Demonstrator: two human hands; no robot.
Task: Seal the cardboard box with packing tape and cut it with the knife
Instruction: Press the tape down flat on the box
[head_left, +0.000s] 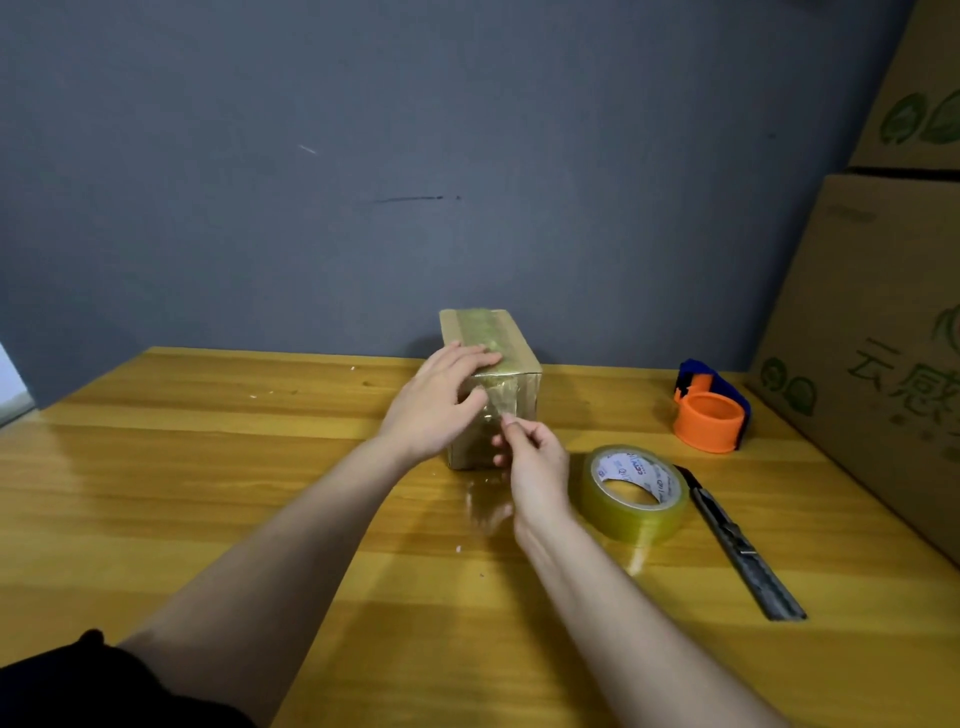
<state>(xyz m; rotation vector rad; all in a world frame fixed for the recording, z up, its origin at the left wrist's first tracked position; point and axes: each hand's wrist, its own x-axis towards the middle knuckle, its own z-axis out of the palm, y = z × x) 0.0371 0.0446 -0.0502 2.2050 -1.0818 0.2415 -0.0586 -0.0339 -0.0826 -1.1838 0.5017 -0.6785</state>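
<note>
- The cardboard box (491, 384) is stood on the wooden table (208, 467) near the wall, with a strip of tape (485, 338) already laid along its top and down the near face.
- The box is steadied by the left hand (441, 400), its straight fingers pressed flat on the top near edge, probably so the strip cannot lift.
- A loose tape end on the near face is pinched by the right hand (530, 462), seemingly to be smoothed down.
- The tape roll (631, 491) and knife (737, 545) are laid just right of the hands, within easy reach; an orange dispenser (709, 410) lies farther back.
</note>
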